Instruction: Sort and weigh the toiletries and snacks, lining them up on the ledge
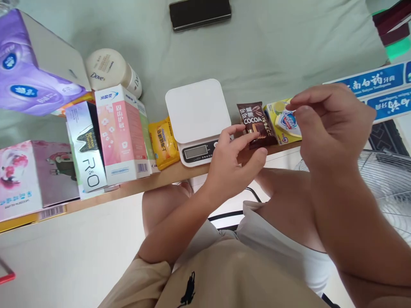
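My left hand (236, 160) is over the front right corner of a white kitchen scale (199, 112), its fingers apart and nothing in them. Its fingertips reach the lower left part of a brown cocoa snack packet (257, 122); whether they touch it I cannot tell. My right hand (335, 117) hovers above a yellow soap box (282, 115). Its thumb and forefinger are bent towards each other with a small gap, and I see nothing between them. The scale's platform is bare, and part of its front panel is hidden by my left hand.
Left of the scale stand a yellow packet (164, 143), a pink-and-white box (117, 137), an R&O box (88, 147), a Dove jar (107, 70) and a purple tissue pack (35, 68). Blue toothpaste boxes (379, 79) lie right; a phone (201, 13) behind. A fan (385, 184) stands below right.
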A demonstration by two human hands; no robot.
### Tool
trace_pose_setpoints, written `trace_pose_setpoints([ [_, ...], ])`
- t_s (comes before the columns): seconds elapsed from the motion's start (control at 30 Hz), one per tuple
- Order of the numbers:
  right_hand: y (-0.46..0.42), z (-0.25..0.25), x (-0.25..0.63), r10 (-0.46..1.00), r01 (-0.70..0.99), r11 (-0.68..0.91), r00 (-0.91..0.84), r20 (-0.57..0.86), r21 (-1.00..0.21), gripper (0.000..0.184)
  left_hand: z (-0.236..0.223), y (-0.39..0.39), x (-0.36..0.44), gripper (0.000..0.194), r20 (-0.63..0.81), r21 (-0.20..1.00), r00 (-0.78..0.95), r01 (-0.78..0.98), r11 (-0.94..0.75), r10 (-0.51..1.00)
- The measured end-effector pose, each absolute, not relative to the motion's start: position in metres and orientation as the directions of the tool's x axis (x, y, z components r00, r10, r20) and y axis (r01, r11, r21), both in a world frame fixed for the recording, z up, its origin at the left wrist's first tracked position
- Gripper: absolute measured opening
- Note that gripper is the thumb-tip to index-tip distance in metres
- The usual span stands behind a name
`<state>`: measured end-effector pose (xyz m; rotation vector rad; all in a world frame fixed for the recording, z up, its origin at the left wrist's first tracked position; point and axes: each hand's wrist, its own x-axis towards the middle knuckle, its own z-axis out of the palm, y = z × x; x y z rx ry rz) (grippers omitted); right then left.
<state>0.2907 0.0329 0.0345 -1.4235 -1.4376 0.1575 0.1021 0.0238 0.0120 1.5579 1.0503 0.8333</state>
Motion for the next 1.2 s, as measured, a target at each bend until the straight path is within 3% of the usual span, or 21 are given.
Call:
trace_pose_setpoints([
  [0.13,0.03,0.037,0.293,0.809,0.648,0.233,0.284,0.514,-0.725,0.018,0.015,0.023,0.107,0.044,0.086,0.937,0.435,0.271,-0.221,0.896],
  [0.37,0.028,0.044,0.285,0.823,0.62,0.251,0.268,0.502,-0.743,0.018,0.022,0.021,0.098,0.042,0.155,0.893,0.414,0.33,-0.307,0.897],
  [0.5,0.031,0.054,0.254,0.821,0.665,0.323,0.157,0.548,-0.674,0.014,0.021,0.024,0.078,0.032,0.379,0.873,0.225,0.236,-0.427,0.898],
  [0.63,0.037,0.054,0.21,0.835,0.723,0.461,-0.158,0.526,-0.515,0.017,0.023,0.021,0.048,0.023,0.529,0.839,-0.023,0.164,-0.519,0.848],
  [0.8,0.045,0.035,0.157,0.873,0.758,0.482,-0.374,0.311,-0.44,0.035,0.024,0.009,0.009,0.026,0.458,0.887,-0.106,0.112,-0.447,0.883],
  [1.0,0.064,0.008,0.13,0.833,0.678,0.552,-0.474,0.285,-0.485,0.063,0.019,-0.007,-0.013,0.034,0.303,0.953,-0.075,0.032,-0.301,0.95],
  [1.2,0.097,-0.015,0.133,0.787,0.577,0.599,-0.553,0.275,-0.554,0.052,0.03,-0.016,-0.012,0.038,0.277,0.96,-0.056,0.052,-0.274,0.959],
])
